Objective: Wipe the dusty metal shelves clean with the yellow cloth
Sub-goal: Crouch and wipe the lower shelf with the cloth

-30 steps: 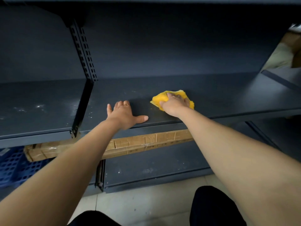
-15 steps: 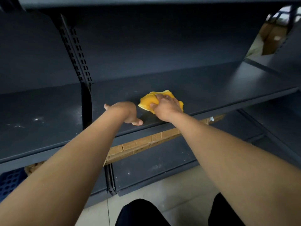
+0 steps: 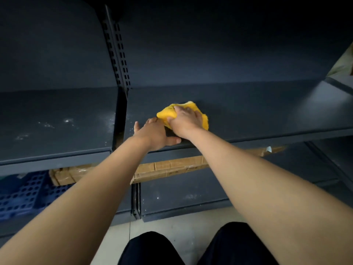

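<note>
The right hand (image 3: 186,120) lay curled over the yellow cloth (image 3: 204,118), fingers closed on the bunched fabric and pressing it onto the right shelf (image 3: 248,111). Most of the cloth was hidden beneath that hand; its long axis could not be determined. The left hand (image 3: 152,135) rested just left, flat and spread on the shelf's near edge, touching the right hand. Further left, the neighbouring shelf (image 3: 57,119) carried pale dust specks. Below, a cardboard box (image 3: 172,168) was partly hidden behind both forearms.

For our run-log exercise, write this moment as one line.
right hand: pressing yellow cloth on shelf | left hand: flat beside
</note>
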`<state>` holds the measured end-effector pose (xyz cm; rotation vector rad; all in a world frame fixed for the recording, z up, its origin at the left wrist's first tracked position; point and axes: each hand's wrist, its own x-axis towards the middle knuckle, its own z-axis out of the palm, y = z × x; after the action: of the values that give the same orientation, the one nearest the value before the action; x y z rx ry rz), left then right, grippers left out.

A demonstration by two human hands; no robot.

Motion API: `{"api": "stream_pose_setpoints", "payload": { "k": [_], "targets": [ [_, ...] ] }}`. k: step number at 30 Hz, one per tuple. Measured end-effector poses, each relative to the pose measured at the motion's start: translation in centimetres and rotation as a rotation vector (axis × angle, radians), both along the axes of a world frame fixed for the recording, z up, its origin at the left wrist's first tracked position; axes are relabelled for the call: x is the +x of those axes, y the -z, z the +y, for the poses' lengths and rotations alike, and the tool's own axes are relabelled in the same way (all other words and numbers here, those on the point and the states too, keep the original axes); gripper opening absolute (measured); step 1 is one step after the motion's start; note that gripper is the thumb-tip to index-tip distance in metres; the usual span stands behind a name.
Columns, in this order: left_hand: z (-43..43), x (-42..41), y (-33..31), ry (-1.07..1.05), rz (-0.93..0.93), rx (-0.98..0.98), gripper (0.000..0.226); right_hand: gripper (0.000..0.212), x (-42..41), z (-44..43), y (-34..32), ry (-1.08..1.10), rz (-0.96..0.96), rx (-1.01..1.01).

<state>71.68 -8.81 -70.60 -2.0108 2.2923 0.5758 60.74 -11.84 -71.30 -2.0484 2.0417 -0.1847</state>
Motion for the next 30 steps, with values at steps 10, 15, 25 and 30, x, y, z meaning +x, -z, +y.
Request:
{"api": "stream_pose_setpoints", "payload": {
  "k": [10,15,25,30],
  "targets": [
    [1.6,0.1,0.4,-0.211,0.059,-0.004,0.107,0.058,-0.9,-6.2,0.9,0.128,-0.040,0.018],
    [2.0,-0.1,0.3,-0.241,0.078,-0.008,0.104,0.056,-0.8,-7.6,0.9,0.049,-0.035,0.011],
    [2.5,1.9,-0.1,-0.254,0.084,-0.114,0.097,0.060,0.6,-7.1,0.5,-0.048,-0.046,0.005],
    [2.9,6.4,-0.4,-0.256,0.025,-0.078,0.099,0.063,4.4,-4.7,0.5,-0.255,-0.097,0.040]
  ]
}}
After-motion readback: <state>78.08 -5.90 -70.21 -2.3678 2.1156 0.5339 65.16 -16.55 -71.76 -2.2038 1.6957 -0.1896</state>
